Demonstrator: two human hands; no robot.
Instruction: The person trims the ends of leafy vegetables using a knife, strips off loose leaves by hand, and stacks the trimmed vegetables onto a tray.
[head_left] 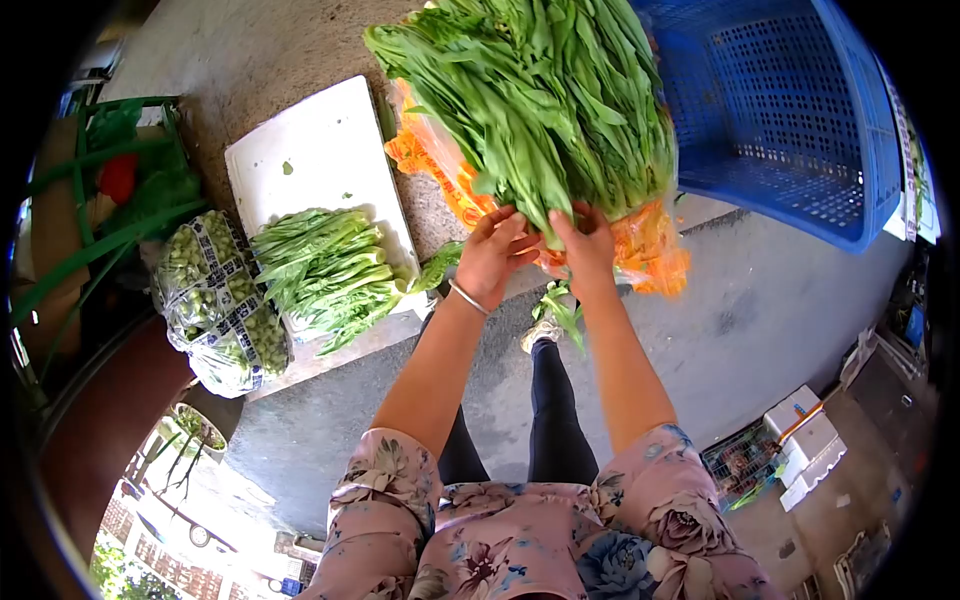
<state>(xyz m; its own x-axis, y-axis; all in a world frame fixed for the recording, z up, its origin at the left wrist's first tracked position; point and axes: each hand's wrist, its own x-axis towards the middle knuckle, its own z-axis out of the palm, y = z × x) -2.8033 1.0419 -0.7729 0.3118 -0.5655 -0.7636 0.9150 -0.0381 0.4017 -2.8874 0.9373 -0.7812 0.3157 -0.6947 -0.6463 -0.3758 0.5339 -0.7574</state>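
A large heap of long-leaved lettuce [590, 110] lies at the top middle, partly on an orange and clear plastic bag [640, 250]. At the heap's near edge, my left hand [492, 258] has its fingers bent against the base of one lettuce head [540, 195]. From the other side my right hand [588, 245] pinches the same pale stem end. The head's leaves still rest on the heap. Left of my hands, a smaller bunch of the same lettuce [335, 270] lies across a white foam board [315, 150].
A blue perforated crate [800, 190] stands to the right of the heap. Wrapped green produce [222, 305] sits at the left beside a green metal frame [110, 240]. A loose leaf [565, 315] hangs near my shoe. A white foam box [803, 435] is on the lower right floor.
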